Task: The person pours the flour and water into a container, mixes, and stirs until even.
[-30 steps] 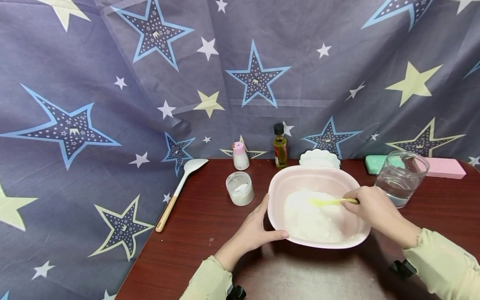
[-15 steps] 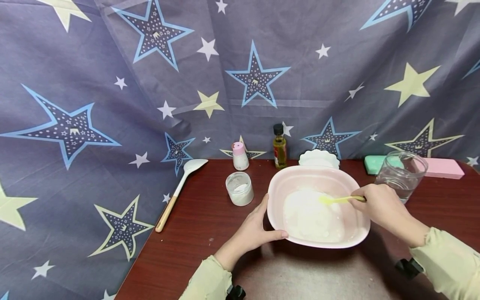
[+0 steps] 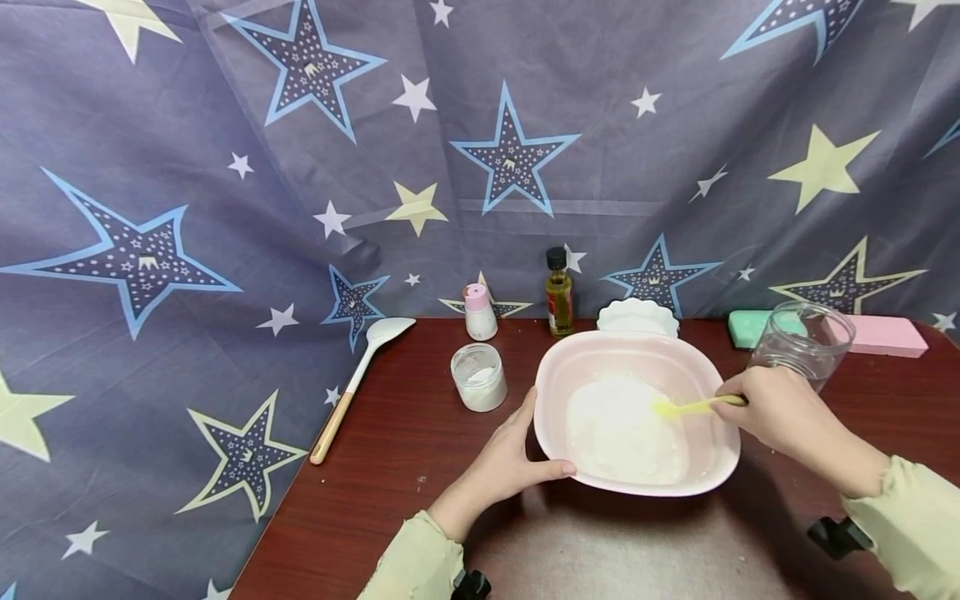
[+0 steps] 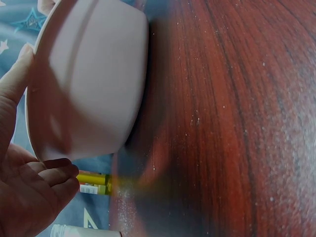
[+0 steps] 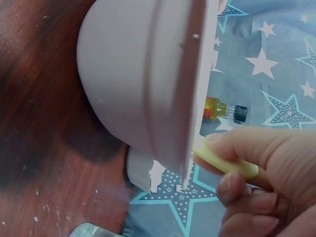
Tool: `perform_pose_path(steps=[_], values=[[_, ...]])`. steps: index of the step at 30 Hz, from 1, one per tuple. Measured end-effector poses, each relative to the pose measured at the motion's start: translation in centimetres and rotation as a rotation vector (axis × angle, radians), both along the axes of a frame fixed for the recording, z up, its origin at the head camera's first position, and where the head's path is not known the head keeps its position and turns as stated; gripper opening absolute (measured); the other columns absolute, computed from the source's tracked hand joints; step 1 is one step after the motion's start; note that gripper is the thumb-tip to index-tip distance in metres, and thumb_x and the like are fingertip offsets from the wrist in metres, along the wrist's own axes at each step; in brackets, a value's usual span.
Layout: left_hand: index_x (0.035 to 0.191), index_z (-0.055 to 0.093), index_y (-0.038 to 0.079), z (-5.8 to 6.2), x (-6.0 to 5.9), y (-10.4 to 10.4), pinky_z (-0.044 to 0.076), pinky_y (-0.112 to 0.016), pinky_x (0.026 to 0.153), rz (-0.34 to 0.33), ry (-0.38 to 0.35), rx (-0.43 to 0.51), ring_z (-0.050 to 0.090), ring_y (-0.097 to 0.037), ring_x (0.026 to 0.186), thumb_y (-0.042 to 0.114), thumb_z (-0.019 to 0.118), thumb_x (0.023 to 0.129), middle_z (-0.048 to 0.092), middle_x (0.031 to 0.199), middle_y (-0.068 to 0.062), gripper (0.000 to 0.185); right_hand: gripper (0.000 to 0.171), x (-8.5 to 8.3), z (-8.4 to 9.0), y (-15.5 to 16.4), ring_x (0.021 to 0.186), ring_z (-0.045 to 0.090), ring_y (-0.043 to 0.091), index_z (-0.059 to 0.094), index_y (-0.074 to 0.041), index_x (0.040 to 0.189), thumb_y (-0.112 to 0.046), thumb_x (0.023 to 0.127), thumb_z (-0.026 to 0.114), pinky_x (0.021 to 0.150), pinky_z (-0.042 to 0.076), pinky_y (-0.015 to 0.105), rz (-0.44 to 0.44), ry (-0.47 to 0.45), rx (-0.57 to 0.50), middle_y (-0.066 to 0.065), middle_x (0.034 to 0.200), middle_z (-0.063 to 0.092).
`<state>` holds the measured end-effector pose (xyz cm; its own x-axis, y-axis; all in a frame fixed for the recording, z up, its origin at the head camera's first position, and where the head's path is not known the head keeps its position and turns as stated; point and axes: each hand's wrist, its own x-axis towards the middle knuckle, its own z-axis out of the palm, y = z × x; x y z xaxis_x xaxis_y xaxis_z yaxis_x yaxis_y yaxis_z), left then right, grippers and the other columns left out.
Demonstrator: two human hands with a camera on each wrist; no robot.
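A pink bowl (image 3: pixel 551 396) with white contents (image 3: pixel 622 429) stands on the table; whether these are powder or liquid I cannot tell. My left hand (image 3: pixel 502 462) holds the bowl's left side, thumb on the near rim and fingers along the outer side. In the left wrist view, the left hand's fingers (image 4: pixel 59 180) bend at the rim. Over the bowl's right rim, my right hand (image 3: pixel 780 417) pinches the handle of a slim yellow spoon-like utensil (image 3: pixel 693 407). The utensil's head lies at the right edge of the white contents. Its handle (image 5: pixel 222 163) shows between thumb and fingers in the right wrist view.
Close behind my right hand stands a clear glass (image 3: pixel 813 337). A jar of white powder (image 3: pixel 480 383), a pink-capped shaker (image 3: pixel 480 315), an oil bottle (image 3: pixel 559 300) and a white scalloped dish (image 3: pixel 637 317) sit behind. A ladle (image 3: pixel 352 392) lies left; green (image 3: pixel 750 329) and pink blocks (image 3: pixel 881 336) lie right.
My right hand has moved to the right with the yellow utensil, drawing its head from the middle toward the right of the white contents. The left hand and the bowl stay in place.
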<state>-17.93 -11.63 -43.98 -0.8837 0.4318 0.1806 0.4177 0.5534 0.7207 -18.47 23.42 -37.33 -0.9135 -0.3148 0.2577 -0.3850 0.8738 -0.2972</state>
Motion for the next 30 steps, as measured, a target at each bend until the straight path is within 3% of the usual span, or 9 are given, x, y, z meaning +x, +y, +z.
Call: perform_pose_path(steps=[13, 23, 30], values=[[0.156, 0.017, 0.006, 0.0, 0.1, -0.1, 0.029, -0.043, 0.112, 0.001, -0.004, -0.002, 0.028, -0.021, 0.142, 0.043, 0.084, 0.074, 0.026, 0.157, -0.013, 0.113, 0.006, 0.6, 0.4, 1.5, 0.053, 0.039, 0.000, 0.076, -0.019, 0.072, -0.016, 0.076, 0.078, 0.049, 0.035, 0.024, 0.115, -0.060, -0.011, -0.019, 0.060, 0.051], [0.156, 0.017, 0.005, -0.1, 0.1, -0.1, 0.030, -0.043, 0.112, 0.000, -0.005, 0.003, 0.029, -0.020, 0.142, 0.043, 0.084, 0.074, 0.027, 0.157, -0.013, 0.113, 0.015, 0.7, 0.0, 1.6, 0.053, 0.036, -0.005, 0.073, -0.027, 0.072, -0.016, 0.073, 0.084, 0.048, 0.034, 0.020, 0.223, -0.064, -0.030, -0.023, 0.057, 0.043], [0.156, 0.017, 0.005, -0.1, 0.0, -0.1, 0.030, -0.043, 0.112, 0.000, -0.008, 0.006, 0.029, -0.019, 0.142, 0.043, 0.084, 0.074, 0.027, 0.157, -0.013, 0.113, 0.009, 0.6, -0.1, 1.0, 0.056, 0.035, -0.004, 0.075, -0.024, 0.074, -0.018, 0.076, 0.083, 0.049, 0.034, 0.021, 0.270, -0.090, -0.027, -0.025, 0.057, 0.045]])
